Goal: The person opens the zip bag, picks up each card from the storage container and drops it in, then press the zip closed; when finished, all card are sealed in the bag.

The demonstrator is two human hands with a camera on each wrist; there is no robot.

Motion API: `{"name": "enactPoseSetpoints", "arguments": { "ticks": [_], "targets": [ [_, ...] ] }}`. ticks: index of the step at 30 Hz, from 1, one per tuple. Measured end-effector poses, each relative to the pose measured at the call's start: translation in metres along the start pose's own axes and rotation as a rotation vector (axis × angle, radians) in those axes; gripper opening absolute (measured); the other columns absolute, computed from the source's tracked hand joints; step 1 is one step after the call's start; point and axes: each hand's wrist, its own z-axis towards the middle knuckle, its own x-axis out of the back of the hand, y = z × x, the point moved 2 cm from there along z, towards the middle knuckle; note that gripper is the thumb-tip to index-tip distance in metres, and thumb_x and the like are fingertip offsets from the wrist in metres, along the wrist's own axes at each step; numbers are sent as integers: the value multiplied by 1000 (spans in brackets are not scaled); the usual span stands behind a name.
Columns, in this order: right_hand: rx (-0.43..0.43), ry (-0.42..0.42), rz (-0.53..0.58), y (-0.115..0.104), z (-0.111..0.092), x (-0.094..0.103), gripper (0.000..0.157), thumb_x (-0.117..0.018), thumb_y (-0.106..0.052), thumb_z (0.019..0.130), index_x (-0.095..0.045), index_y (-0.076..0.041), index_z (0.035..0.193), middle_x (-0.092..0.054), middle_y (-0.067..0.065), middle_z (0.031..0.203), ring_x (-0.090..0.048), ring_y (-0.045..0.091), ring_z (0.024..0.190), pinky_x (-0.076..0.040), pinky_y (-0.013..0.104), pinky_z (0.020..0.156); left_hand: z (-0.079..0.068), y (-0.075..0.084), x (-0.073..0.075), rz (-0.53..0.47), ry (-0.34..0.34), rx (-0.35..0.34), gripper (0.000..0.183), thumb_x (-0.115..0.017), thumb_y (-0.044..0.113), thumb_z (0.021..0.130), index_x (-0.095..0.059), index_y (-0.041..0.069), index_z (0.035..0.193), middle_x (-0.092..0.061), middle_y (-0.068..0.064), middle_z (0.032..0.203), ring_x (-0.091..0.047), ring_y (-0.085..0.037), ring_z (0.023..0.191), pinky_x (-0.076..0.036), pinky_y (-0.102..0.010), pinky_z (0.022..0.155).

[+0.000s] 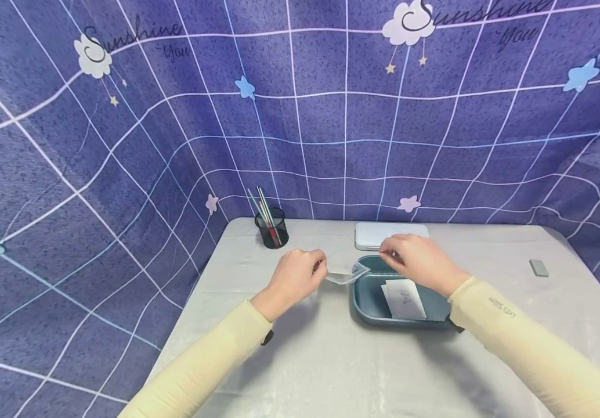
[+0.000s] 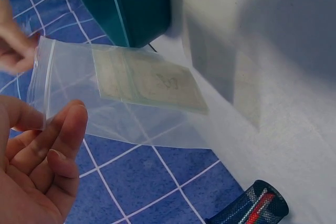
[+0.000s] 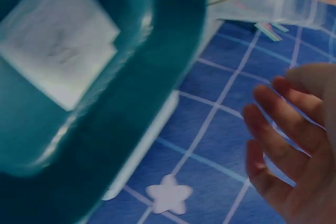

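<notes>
My left hand point(image 1: 297, 277) pinches the edge of a clear zip bag point(image 2: 71, 69) near its zip strip. A flat pale-yellow paper piece point(image 2: 149, 80) with a small dark mark lies inside the bag. My right hand point(image 1: 419, 260) is over the back of a teal tray point(image 1: 362, 320), its fingers loosely curled with nothing seen between them in the right wrist view. In the left wrist view it is blurred and overlaps the bag's top corner. White paper pieces point(image 1: 407, 299), one with a grey drawing, lie in the tray's front compartment.
A black mesh pen cup point(image 1: 281, 237) with several pens stands at the back left of the table. A white flat case point(image 1: 370, 233) lies behind the tray. A small grey block point(image 1: 538, 267) is at the right. Patterned blue curtain point(image 1: 321, 157) hangs behind the table.
</notes>
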Motion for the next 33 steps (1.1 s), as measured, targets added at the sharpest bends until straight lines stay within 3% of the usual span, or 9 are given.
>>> {"name": "enactPoseSetpoints", "arguments": {
  "ticks": [8,12,18,21,26,33],
  "targets": [
    [-55,-313,-27,33,-23,-30,20,-82,-11,85,-76,-5,104,-74,2,94,-72,24,85,-58,49,79,-1,-2,-1,7,2,0,16,-61,12,94,-75,13,87,-59,11,63,-55,-9,55,-51,-34,58],
    [-88,-399,-65,45,-32,-45,32,-88,-17,81,-76,-3,107,-72,6,99,-71,28,91,-57,48,83,-1,-1,-1,6,8,-7,16,-61,13,94,-75,14,87,-59,11,63,-56,-9,55,-52,-35,58],
    [-160,-458,-72,54,-43,-56,53,-91,-28,79,-74,4,117,-71,18,113,-69,36,104,-54,52,92,-1,-1,-2,11,5,-5,16,-61,13,93,-74,14,86,-59,11,62,-57,-10,56,-52,-36,59],
    [-192,-478,-62,56,-48,-59,60,-92,-33,77,-73,4,120,-70,17,111,-68,34,99,-54,52,90,-1,-1,-1,8,6,-3,15,-61,12,93,-74,13,86,-59,10,62,-58,-11,56,-53,-37,60],
    [-201,-451,-73,58,-54,-63,58,-95,-33,72,-74,0,114,-58,4,92,-59,20,76,-54,46,72,-1,0,-1,7,5,-3,15,-62,12,93,-74,14,86,-59,11,62,-58,-11,56,-53,-37,60],
    [-201,-422,-96,62,-59,-65,59,-96,-36,71,-74,1,111,-56,5,92,-55,17,72,-53,44,67,-1,0,-1,4,-3,2,15,-62,11,94,-73,14,85,-57,12,62,-56,-10,56,-52,-36,59]
  ]
}}
